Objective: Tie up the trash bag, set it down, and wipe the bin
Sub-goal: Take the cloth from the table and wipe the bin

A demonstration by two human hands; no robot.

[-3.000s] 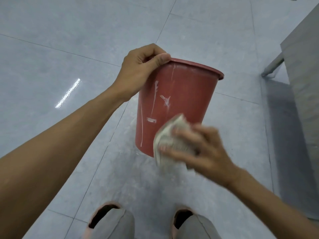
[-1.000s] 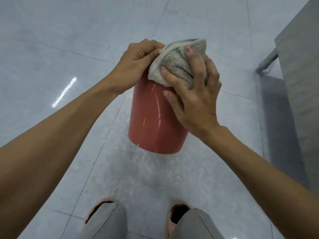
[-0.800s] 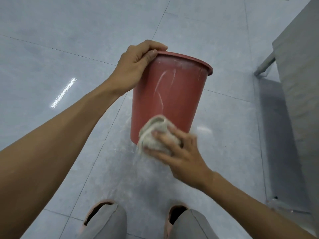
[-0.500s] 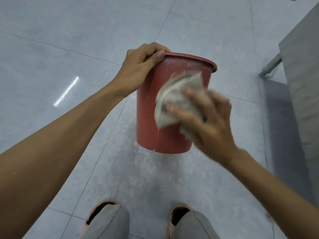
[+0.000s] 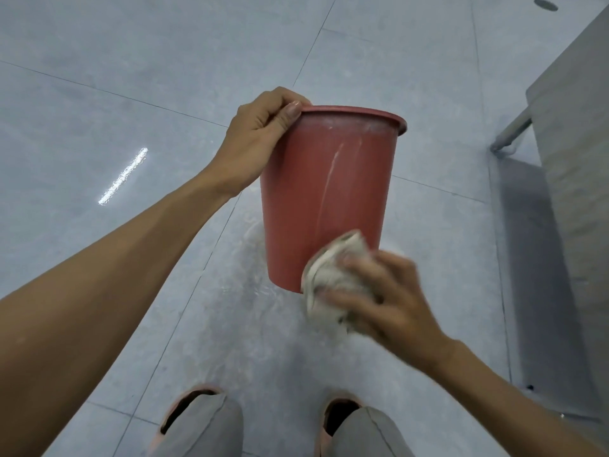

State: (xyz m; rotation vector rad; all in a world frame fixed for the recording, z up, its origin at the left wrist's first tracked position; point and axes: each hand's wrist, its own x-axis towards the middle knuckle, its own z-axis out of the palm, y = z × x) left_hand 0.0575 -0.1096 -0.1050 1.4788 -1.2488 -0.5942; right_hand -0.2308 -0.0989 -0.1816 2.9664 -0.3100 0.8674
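At the near-left rim of the red plastic bin [image 5: 326,199], left hand [image 5: 255,145] pinching the lip, thumb flat on the outer wall just under the edge, the other fingers hooked over the top, out of sight inside. Down at the bin's lower right corner, right hand [image 5: 384,298] blurred, fingers [image 5: 349,296] curled tight around a bunched grey-white rag [image 5: 333,275], rag pressed against the wall beside the base. On the bin's facing side, a pale streak running from near the rim toward the bottom, plus whitish smears in a band under the lip; no label, brand or writing legible anywhere. Bin upright, base hard to separate from the grey tiled floor [image 5: 131,77], contact not clear. Below, two grey trouser legs over pinkish slippers [image 5: 184,410]. At far right, grey furniture [image 5: 573,159] with a metal leg [image 5: 510,131]. On the tiles at left, a bright light reflection [image 5: 123,176].
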